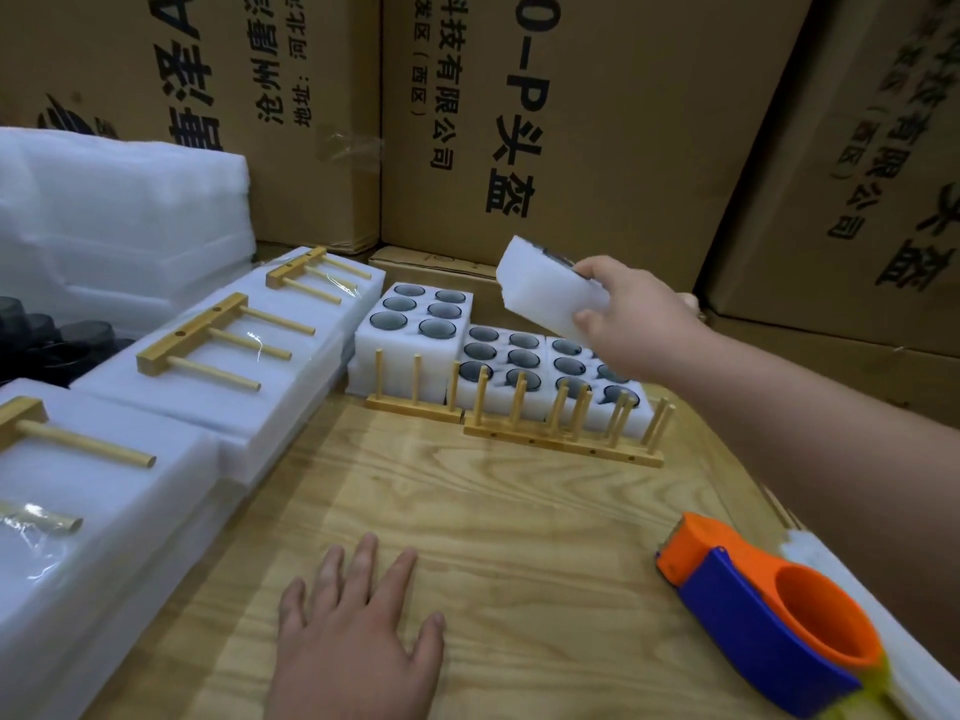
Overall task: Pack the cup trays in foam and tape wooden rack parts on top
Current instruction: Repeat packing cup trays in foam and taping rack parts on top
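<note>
My right hand [631, 309] grips a white foam cup tray [545, 293], tilted and lifted above the back of the wooden table [493, 511]. Below it stand three more white foam trays of dark cups [415, 317], side by side. In front of them lie wooden rack parts [561, 439] with upright pegs. My left hand [358, 631] rests flat on the table near the front edge, fingers spread. Along the left lie wrapped foam packs [218, 376], each with a wooden rack part taped on top.
An orange and blue tape dispenser [763, 610] sits at the front right on the table. A pile of white foam sheets [119, 220] is at the back left, with dark cups [52, 335] beside it. Large cardboard boxes [571, 122] wall off the back.
</note>
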Demonstrator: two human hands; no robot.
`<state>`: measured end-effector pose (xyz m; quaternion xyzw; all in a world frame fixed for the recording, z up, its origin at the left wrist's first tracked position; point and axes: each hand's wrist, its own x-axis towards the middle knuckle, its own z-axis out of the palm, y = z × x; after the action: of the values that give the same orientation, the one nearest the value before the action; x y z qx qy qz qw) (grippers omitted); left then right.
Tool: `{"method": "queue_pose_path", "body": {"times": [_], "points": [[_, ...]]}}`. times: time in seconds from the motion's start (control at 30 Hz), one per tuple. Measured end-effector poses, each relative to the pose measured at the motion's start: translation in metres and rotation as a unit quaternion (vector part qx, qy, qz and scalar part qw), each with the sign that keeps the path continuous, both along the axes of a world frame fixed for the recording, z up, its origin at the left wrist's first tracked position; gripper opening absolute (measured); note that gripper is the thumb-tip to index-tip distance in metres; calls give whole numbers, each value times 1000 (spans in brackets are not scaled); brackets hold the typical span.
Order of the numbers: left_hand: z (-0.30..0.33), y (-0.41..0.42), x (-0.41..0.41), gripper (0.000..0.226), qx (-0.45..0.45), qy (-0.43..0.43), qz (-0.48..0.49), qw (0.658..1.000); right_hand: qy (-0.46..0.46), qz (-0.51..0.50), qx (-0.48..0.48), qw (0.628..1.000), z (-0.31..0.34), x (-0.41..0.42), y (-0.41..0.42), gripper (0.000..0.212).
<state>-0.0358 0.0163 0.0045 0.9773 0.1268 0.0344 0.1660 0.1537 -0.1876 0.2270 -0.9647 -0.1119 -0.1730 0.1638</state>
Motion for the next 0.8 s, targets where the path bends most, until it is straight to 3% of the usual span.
{"method": "queue_pose_path", "body": {"times": [0.27,0.53,0.67,0.73,0.8], "points": [[10,5,9,80,-86,-19,-19,996,29,54,-72,996,-19,-148,-32,42],[5,5,4,75,-45,-20,-25,999,43,77,-129,988,-73,-235,-35,51],[3,5,0,74,-33,-19,-25,999,32,53,-163,985,-106,-258,-32,68],[2,4,-1,72,-18,-17,-26,999,32,56,-168,984,-120,-270,-26,58],[2,4,-2,72,-5,-12,-29,1000,52,30,-171,983,-129,-279,-21,29]]}}
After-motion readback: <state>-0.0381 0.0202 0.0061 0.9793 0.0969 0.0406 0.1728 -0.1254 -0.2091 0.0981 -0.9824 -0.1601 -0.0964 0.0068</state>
